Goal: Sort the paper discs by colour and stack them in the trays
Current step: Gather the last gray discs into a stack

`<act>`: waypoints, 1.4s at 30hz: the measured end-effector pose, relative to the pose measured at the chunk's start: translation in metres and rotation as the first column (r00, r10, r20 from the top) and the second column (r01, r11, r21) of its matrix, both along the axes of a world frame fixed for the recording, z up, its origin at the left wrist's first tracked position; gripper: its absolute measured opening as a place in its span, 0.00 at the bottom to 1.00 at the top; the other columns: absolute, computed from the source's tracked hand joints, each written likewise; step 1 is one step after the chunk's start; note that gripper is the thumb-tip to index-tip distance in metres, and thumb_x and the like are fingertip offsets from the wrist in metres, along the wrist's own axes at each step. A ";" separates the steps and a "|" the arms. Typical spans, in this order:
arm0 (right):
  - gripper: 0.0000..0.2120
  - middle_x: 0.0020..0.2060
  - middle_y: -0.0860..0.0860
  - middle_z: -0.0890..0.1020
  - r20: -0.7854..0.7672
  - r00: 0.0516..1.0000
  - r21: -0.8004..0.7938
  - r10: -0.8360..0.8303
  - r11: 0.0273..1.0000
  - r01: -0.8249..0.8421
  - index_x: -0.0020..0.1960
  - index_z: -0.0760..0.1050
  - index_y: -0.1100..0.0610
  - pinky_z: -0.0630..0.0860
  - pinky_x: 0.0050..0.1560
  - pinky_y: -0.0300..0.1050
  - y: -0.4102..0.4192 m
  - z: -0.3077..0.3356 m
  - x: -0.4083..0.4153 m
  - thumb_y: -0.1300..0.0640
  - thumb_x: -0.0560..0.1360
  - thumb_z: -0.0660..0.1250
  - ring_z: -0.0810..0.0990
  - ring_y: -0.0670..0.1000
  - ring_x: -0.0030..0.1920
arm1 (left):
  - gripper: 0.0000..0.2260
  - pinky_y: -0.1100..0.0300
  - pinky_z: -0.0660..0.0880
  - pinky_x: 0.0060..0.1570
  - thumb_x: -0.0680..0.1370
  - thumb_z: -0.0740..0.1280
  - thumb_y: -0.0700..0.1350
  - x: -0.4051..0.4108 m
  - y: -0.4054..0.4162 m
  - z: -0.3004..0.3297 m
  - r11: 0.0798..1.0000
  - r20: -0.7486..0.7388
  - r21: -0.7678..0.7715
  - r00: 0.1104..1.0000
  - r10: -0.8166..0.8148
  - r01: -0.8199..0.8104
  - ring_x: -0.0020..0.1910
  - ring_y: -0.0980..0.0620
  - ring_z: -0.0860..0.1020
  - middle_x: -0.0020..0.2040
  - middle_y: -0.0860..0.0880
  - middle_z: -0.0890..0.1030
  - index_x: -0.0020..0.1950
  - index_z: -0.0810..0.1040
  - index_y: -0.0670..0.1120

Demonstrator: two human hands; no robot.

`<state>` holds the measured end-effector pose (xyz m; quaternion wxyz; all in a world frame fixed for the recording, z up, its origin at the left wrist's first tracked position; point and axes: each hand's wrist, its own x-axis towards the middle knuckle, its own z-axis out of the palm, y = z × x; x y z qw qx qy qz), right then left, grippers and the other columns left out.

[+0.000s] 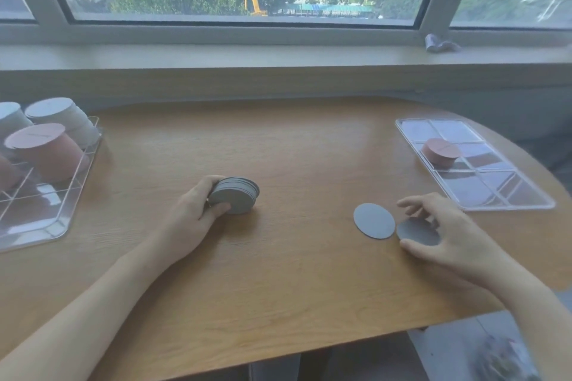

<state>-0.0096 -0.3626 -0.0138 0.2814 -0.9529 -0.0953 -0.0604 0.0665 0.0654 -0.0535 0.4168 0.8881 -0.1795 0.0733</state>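
My left hand point(198, 207) grips a stack of grey paper discs point(236, 196) at the middle of the wooden table, thumb across the front disc. To the right, one grey disc point(374, 220) lies flat on the table. Beside it my right hand point(445, 232) pinches another grey disc point(416, 232) between thumb and fingers, just above the table. A clear divided tray point(510, 195) at the right holds a short pink stack point(441, 151) in a middle compartment. A second clear tray point(40, 226) at the left holds tall pink point(46, 155) and white stacks point(65, 120).
The table's curved front edge point(278, 353) runs close below my arms. Behind the table is a window sill point(278, 56) with a small crumpled wrapper point(439, 42) on it. Bare wood lies between the two trays.
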 end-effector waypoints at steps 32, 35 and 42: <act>0.14 0.44 0.41 0.80 0.098 0.994 0.503 0.054 0.859 -0.096 0.53 0.75 0.51 0.69 0.44 0.26 0.195 0.002 0.082 0.67 0.73 0.70 0.76 0.34 0.44 | 0.15 0.74 0.67 0.52 0.79 0.68 0.39 -0.005 -0.007 0.007 1.000 0.012 0.013 1.000 0.019 -0.020 0.53 0.56 0.76 0.56 0.51 0.80 0.66 0.74 0.47; 0.14 0.49 0.44 0.81 0.118 0.988 0.560 0.095 0.816 -0.145 0.58 0.76 0.54 0.70 0.52 0.28 0.216 -0.005 0.088 0.69 0.76 0.65 0.77 0.38 0.50 | 0.19 0.77 0.63 0.54 0.79 0.69 0.37 -0.003 -0.006 0.007 0.995 0.033 0.021 0.995 0.099 -0.099 0.57 0.51 0.75 0.60 0.48 0.79 0.69 0.72 0.44; 0.18 0.52 0.45 0.82 0.157 0.987 0.604 0.012 0.790 -0.106 0.60 0.77 0.49 0.72 0.55 0.34 0.216 -0.016 0.096 0.68 0.77 0.63 0.79 0.44 0.55 | 0.18 0.70 0.67 0.55 0.80 0.67 0.37 -0.003 -0.006 0.008 0.994 -0.017 -0.014 0.994 0.107 -0.107 0.58 0.49 0.76 0.59 0.47 0.79 0.68 0.72 0.48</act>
